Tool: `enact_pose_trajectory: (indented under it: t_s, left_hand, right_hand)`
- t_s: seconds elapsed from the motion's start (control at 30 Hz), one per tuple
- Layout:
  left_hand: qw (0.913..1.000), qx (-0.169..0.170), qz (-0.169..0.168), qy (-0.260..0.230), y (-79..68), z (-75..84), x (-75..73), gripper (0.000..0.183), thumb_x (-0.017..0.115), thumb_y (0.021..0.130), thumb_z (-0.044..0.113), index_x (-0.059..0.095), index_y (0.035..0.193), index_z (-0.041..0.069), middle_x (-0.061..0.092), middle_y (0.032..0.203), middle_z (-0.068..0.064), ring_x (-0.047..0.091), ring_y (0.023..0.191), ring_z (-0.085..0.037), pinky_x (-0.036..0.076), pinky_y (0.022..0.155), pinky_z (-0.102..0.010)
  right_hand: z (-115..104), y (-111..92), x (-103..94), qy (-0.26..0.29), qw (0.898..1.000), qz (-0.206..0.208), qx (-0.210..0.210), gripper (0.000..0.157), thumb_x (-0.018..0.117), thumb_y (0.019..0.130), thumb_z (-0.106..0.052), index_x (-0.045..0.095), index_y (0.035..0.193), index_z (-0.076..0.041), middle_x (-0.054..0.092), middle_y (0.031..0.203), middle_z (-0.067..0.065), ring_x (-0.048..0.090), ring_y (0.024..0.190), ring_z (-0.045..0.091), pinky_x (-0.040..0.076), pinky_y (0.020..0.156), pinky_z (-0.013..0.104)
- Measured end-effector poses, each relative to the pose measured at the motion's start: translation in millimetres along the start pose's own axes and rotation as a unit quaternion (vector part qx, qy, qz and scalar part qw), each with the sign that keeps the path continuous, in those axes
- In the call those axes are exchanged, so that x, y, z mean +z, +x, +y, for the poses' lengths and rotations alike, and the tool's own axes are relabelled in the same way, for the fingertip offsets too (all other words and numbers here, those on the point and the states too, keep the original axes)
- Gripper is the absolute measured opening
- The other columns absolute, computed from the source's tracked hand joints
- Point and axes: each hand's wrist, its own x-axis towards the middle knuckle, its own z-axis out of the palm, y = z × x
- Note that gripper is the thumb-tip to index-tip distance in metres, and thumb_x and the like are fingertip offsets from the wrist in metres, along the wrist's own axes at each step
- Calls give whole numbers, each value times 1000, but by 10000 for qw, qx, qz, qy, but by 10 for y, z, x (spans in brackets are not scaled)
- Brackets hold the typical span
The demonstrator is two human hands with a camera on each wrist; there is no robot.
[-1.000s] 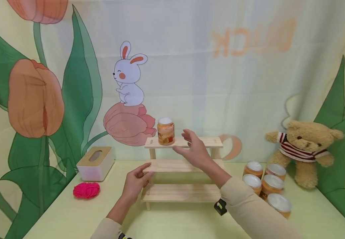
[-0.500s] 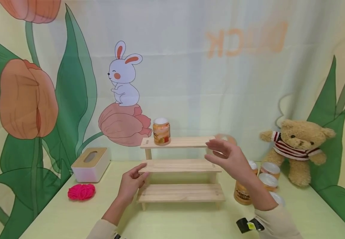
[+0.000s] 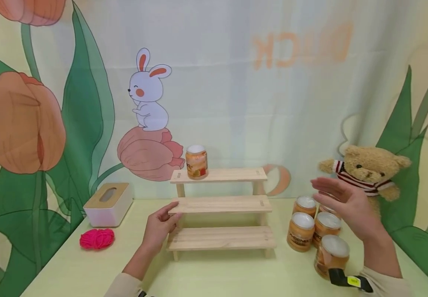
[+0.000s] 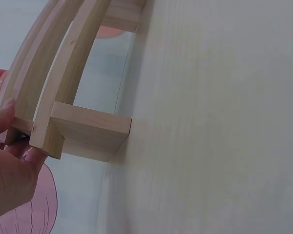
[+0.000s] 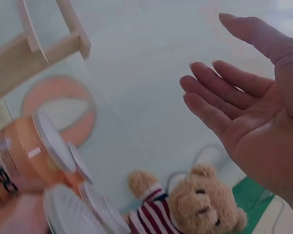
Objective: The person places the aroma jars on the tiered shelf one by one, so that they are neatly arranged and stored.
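Note:
A three-tier wooden shelf stand point(image 3: 221, 204) stands on the table. My left hand point(image 3: 158, 229) holds the left end of its middle board between thumb and fingers; the left wrist view shows the thumb point(image 4: 4, 117) on one side and fingertips on the other. One orange-labelled jar point(image 3: 197, 163) with a white lid sits at the left of the top board. My right hand point(image 3: 351, 206) is held in the air over the right side, fingers extended and palm bare. Below and left of it, several similar jars point(image 3: 300, 236) are grouped on the table.
A teddy bear point(image 3: 370, 167) in a striped shirt sits behind the jars, partly covered by the right hand. At left are a tissue box point(image 3: 111, 208) and a bundle of pink yarn point(image 3: 97, 239). A printed curtain point(image 3: 214, 82) hangs behind the table.
My right hand has moved from beside the jar on the top board rightward to over the grouped jars. My left hand keeps its hold on the stand. The head view has shifted slightly right.

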Motion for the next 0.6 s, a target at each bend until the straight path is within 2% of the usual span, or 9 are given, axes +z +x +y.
enact_pose_trajectory:
  t_s: [0.1,0.17,0.27,0.33,0.4,0.47,0.53,0.6]
  left_hand:
    - [10000,54,30,32,7,17,-14,41,72,92,5,65,132,4,65,77,-9,50,61,-11,37,53,-21]
    - [10000,62,33,13,8,25,-19,41,72,92,4,65,132,3,65,78,-9,49,61,-11,37,53,-21]
    - [10000,11,44,1,4,20,-19,40,71,93,4,65,132,3,65,77,-5,49,62,-11,37,53,-20]
    - [10000,-83,44,-15,-2,7,-16,40,71,93,4,65,132,4,66,78,-4,50,63,-10,39,53,-20]
    - [9999,-128,35,3,-4,-5,-10,40,71,93,4,65,132,4,66,77,-2,50,63,-10,39,53,-20]
    - [9999,-113,22,-41,-3,-15,-4,40,71,93,4,65,132,4,65,77,-4,49,62,-9,38,53,-20]
    - [9999,-55,15,-82,0,-20,1,40,71,92,3,65,132,4,64,77,-6,48,61,-9,37,52,-20]
    - [9999,-10,23,-118,2,-22,5,39,71,92,3,66,131,4,64,77,-7,47,60,-9,36,52,-20]
  right_hand:
    - [100,-29,-115,-331,9993,115,111,46,66,98,-9,51,141,3,63,125,-11,58,113,0,52,84,19]
    - [171,-46,-177,-754,9966,175,263,48,67,98,-15,51,140,3,62,124,-11,58,110,-3,51,83,17]
    - [305,-78,-268,-1342,9888,174,625,53,67,98,-26,51,140,3,60,129,3,54,105,-8,49,81,15]
    - [405,-115,-322,-1617,9822,104,954,58,67,98,-32,50,141,2,58,133,15,54,104,-7,49,80,16]
    - [502,-151,-361,-1712,9769,-59,1276,63,67,98,-35,48,143,4,54,136,25,58,109,5,50,81,22]
    - [590,-175,-380,-1736,9725,-219,1536,67,68,97,-37,46,143,6,53,137,28,60,114,22,51,83,28]
    - [668,-186,-389,-1727,9697,-379,1683,71,70,96,-36,43,143,10,52,137,30,56,119,38,52,83,33]
    - [731,-191,-390,-1705,9687,-454,1744,73,71,95,-35,42,143,11,53,136,30,52,121,45,52,83,34]
